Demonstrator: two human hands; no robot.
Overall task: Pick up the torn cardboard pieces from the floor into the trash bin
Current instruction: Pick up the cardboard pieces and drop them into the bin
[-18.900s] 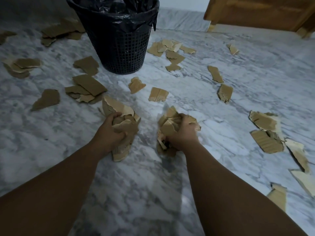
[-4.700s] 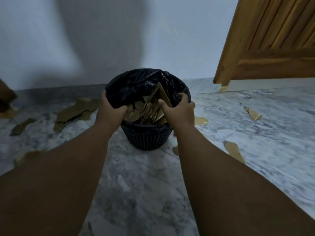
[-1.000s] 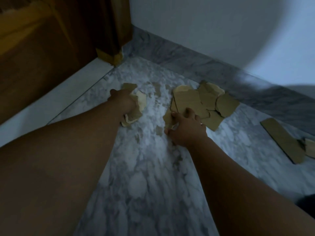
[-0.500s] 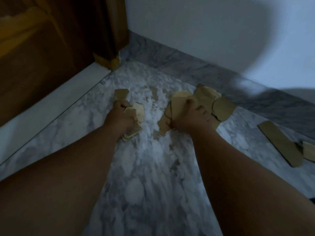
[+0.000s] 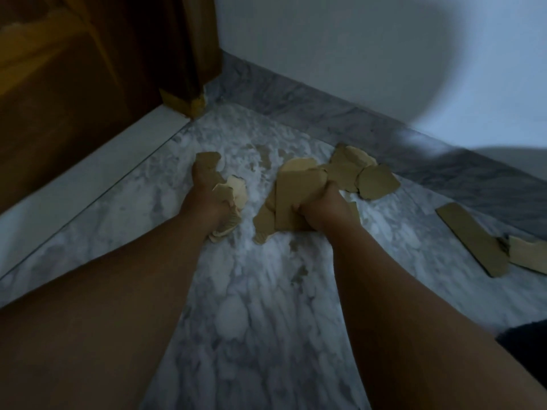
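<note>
My left hand is closed around a crumpled wad of torn cardboard, low on the marble floor. A small brown piece lies just beyond its knuckles. My right hand grips a bunch of larger brown pieces that still rest on the floor. More torn pieces lie behind that hand, against the skirting. A long strip and another piece lie at the right. The trash bin is out of view, unless the dark edge at the lower right is part of it.
A dark wooden door and frame stand at the left above a white threshold strip. A white wall with a grey marble skirting closes the corner behind the pieces.
My right hand has closed on the large pieces and dragged them toward me. My left hand has pulled back a little with its wad. Earlier I dropped two handfuls into the bin.
</note>
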